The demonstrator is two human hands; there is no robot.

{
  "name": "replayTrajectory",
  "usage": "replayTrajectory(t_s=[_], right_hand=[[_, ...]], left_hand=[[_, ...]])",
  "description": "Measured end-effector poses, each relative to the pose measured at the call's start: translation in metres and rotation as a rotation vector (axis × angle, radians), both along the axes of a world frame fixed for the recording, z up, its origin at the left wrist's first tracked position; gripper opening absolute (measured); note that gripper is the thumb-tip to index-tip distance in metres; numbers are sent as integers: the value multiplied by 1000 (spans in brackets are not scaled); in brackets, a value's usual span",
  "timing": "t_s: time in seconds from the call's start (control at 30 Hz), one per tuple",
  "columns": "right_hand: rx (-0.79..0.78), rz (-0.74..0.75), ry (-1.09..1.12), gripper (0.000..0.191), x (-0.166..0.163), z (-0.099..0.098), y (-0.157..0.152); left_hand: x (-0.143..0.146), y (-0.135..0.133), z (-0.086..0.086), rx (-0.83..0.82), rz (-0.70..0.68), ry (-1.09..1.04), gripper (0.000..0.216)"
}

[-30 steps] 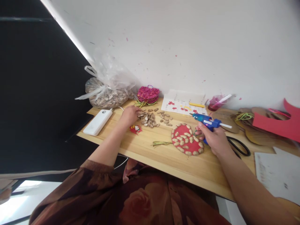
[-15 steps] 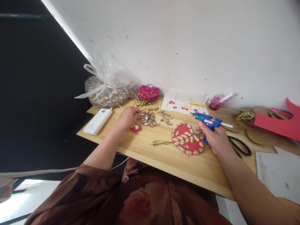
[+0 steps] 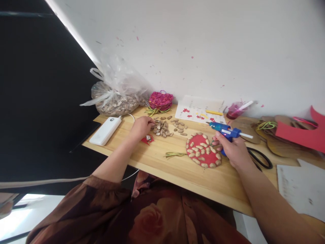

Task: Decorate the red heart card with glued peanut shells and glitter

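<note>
My right hand (image 3: 235, 147) grips a blue glue gun (image 3: 224, 131), its nozzle pointing left and a white glue stick out of its back. Beneath and left of the nozzle lies a red round cutout (image 3: 195, 139) edged with peanut shells, more shells across its middle and a striped string tassel (image 3: 175, 155) at its left. At the left edge of a pile of peanut shells (image 3: 162, 128), my left hand (image 3: 144, 127) has its fingertips pinched together; whatever is between them is hidden. A small red scrap (image 3: 147, 139) lies below that hand.
Behind my left hand stand a plastic bag of shells (image 3: 116, 101) and a pink shell-covered ornament (image 3: 160, 101). A white power bank (image 3: 105, 131) lies at left. Further right are a paper with red stars (image 3: 193, 108), a cup (image 3: 236, 110), black-handled scissors (image 3: 262, 157) and cardboard (image 3: 302, 186).
My left hand has shifted slightly right and up, closer to the shell pile. The right hand and the glue gun have hardly moved.
</note>
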State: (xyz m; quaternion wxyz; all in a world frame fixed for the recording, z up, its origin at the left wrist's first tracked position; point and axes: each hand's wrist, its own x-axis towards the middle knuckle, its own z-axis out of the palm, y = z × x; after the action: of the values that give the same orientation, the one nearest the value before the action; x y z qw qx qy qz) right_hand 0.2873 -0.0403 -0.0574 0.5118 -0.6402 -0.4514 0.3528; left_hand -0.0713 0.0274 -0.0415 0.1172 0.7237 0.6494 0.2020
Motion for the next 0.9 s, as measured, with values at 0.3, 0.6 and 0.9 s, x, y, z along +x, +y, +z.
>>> replayTrajectory(t_s=[0.3, 0.6, 0.9], right_hand=[[-8, -8, 20, 37, -3, 3, -1], [0, -4, 0, 29, 0, 0, 0], [-9, -10, 22, 29, -1, 1, 0]], left_hand=[[0, 11, 0, -46, 80, -34, 16], [4, 12, 1, 68, 15, 13, 26], [18, 25, 4, 20, -81, 30, 26]])
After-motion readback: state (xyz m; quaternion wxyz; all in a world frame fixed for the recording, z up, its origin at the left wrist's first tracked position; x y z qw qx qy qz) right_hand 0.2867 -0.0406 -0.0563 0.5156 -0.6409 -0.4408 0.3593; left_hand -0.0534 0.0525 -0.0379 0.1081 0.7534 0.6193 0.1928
